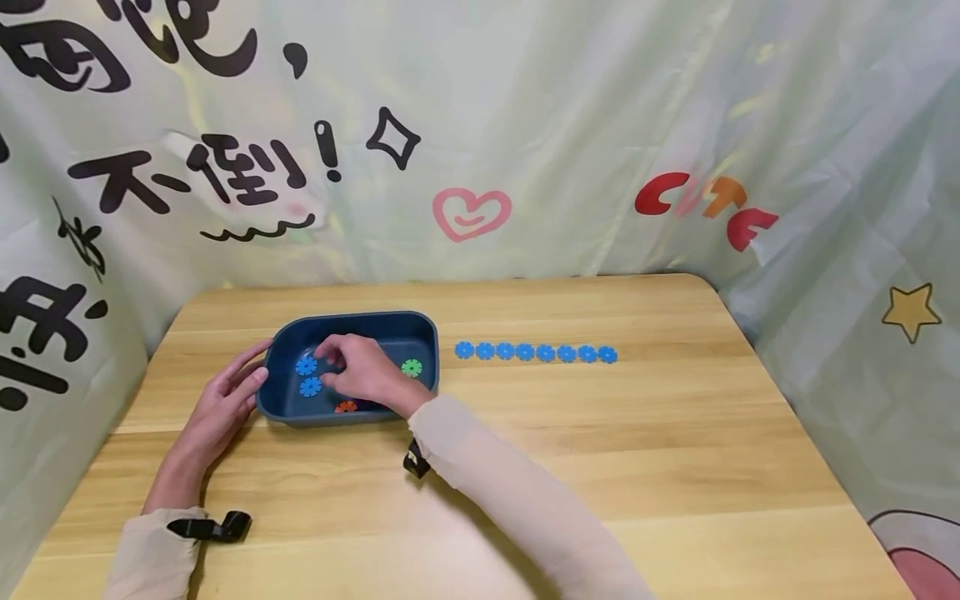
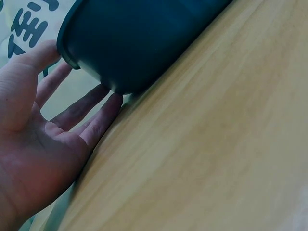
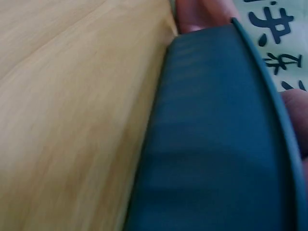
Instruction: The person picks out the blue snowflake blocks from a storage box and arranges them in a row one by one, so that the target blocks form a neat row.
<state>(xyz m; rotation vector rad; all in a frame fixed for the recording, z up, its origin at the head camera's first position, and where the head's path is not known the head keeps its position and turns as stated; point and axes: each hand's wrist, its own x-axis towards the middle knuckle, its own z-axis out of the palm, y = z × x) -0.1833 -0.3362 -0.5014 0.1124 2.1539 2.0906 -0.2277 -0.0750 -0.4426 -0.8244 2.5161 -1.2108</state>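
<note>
A dark blue plastic bin (image 1: pixel 360 320) stands at the left of the table. In it lie two blue flower-shaped discs (image 1: pixel 308 377), a green one (image 1: pixel 412 367) and an orange-red one (image 1: pixel 346 407). My left hand (image 1: pixel 225 408) touches the bin's left end with extended fingers; in the left wrist view its fingertips (image 2: pixel 114 100) rest against the outer wall, low near the table. My right hand (image 1: pixel 363 371) reaches inside over the front wall, fingers loosely bent beside the blue discs, thumb and forefinger apart. Nothing shows between them. The right wrist view mostly shows the bin's outer wall (image 3: pixel 211 125).
A straight row of several blue flower-shaped discs (image 1: pixel 536 352) lies on the wooden table (image 1: pixel 675 467), right of the bin. Behind the table hangs a pale printed curtain (image 1: pixel 570 125). Both wrists carry black straps over light sleeves.
</note>
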